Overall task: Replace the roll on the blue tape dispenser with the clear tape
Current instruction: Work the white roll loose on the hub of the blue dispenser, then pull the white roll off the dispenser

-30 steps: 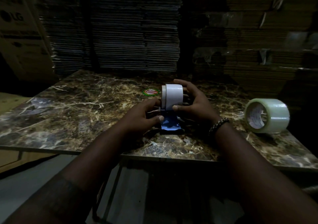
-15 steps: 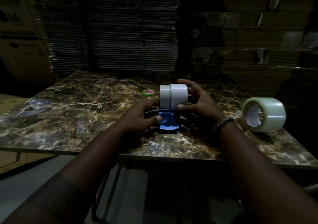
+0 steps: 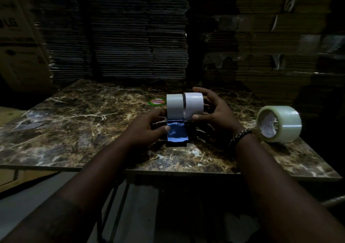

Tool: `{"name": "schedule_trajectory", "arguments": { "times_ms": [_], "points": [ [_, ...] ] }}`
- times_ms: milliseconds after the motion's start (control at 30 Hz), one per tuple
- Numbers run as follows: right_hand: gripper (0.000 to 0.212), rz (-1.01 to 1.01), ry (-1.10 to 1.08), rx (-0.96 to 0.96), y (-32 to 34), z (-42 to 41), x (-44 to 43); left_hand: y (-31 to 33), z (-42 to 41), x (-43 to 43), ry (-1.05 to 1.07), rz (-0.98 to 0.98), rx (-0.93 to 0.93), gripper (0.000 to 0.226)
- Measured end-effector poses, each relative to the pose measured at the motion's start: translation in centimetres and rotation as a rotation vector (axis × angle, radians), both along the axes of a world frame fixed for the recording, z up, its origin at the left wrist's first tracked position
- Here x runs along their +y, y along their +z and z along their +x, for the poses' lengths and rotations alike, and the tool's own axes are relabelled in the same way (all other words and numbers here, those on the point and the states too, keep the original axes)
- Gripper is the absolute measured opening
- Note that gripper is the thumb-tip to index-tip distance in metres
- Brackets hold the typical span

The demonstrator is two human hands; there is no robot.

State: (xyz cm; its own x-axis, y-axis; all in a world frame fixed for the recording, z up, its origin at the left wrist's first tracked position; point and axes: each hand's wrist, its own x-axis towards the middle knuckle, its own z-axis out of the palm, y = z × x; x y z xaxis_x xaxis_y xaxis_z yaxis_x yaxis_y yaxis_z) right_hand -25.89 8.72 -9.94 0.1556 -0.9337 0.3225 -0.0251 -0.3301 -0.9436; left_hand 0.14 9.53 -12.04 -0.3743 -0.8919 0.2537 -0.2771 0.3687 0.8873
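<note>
The blue tape dispenser point(image 3: 176, 133) stands on the marble table point(image 3: 78, 123) in the middle. My left hand point(image 3: 149, 127) grips the dispenser at its left side. A white tape roll point(image 3: 194, 105) is partly off to the right of the dispenser's pale drum point(image 3: 174, 106), and my right hand point(image 3: 214, 110) is closed around that roll. The clear tape roll point(image 3: 279, 123) stands on its edge near the table's right side, apart from both hands.
A round green and red sticker point(image 3: 157, 101) lies on the table behind the dispenser. Tall stacks of flattened cardboard point(image 3: 134, 34) rise along the far edge. A large carton point(image 3: 20, 43) stands at the left.
The white roll has slid to the right off the dispenser's drum with my right hand. My left hand has stayed on the dispenser.
</note>
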Motion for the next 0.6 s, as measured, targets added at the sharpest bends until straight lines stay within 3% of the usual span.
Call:
{"name": "schedule_trajectory", "arguments": {
  "times_ms": [133,267,367,467,600],
  "points": [
    [0.083,-0.005,-0.017,-0.007,0.0,-0.6,0.0,0.4,-0.1,0.2,0.109,-0.063,-0.08,0.049],
    [0.085,-0.016,-0.037,-0.013,0.1,-0.9,0.2,1.9,-1.4,1.0,0.302,-0.441,-0.153,0.062],
    [0.086,-0.031,-0.06,-0.031,0.2,-0.9,0.4,3.9,-3.5,0.7,0.302,-0.665,-0.405,0.079],
    [0.086,-0.036,-0.126,-0.061,0.1,-1.2,0.5,5.5,-6.5,0.4,0.274,-0.793,-0.723,0.08],
    [0.089,-0.058,-0.249,-0.061,0.2,-2.5,0.7,6.5,-10.2,0.0,0.226,-0.926,-0.84,0.063]
  ]
}}
